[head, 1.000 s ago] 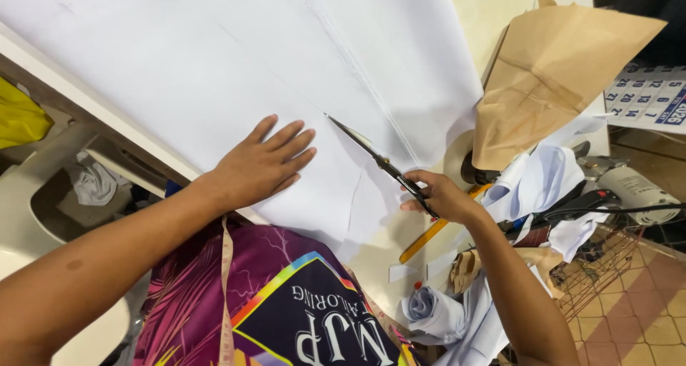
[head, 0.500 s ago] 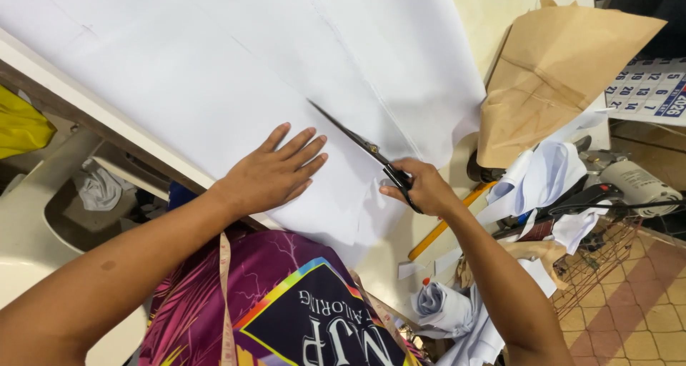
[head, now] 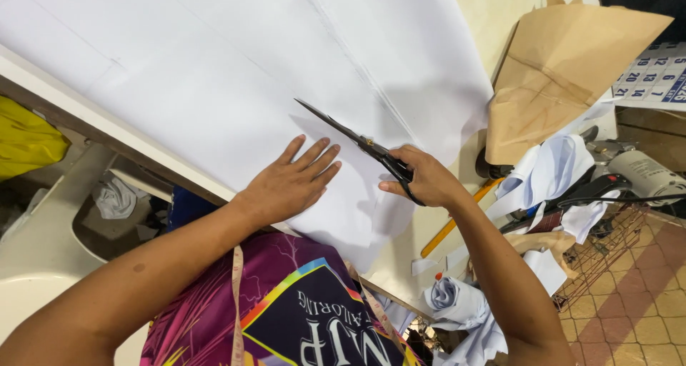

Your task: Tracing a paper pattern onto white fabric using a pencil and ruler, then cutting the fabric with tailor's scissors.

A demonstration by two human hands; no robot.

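Note:
A large sheet of white fabric (head: pixel 236 58) covers the cutting table. My left hand (head: pixel 289 184) lies flat on the fabric near the table's front edge, fingers spread. My right hand (head: pixel 421 176) grips black scissors (head: pixel 357 141) by the handles. The blades point up and to the left and are partly into the fabric along a cut line, just right of my left fingertips.
Brown pattern paper (head: pixel 564 73) lies at the right of the fabric, with a calendar (head: pixel 654 76) beyond it. A yellow ruler (head: pixel 457 219), white fabric scraps (head: pixel 457 302) and an iron (head: pixel 643 169) sit to the right. A measuring tape (head: pixel 237 302) hangs from my neck.
My right hand has pushed the scissors forward and to the left along the fabric. My left hand has slid along with it, staying flat on the cloth.

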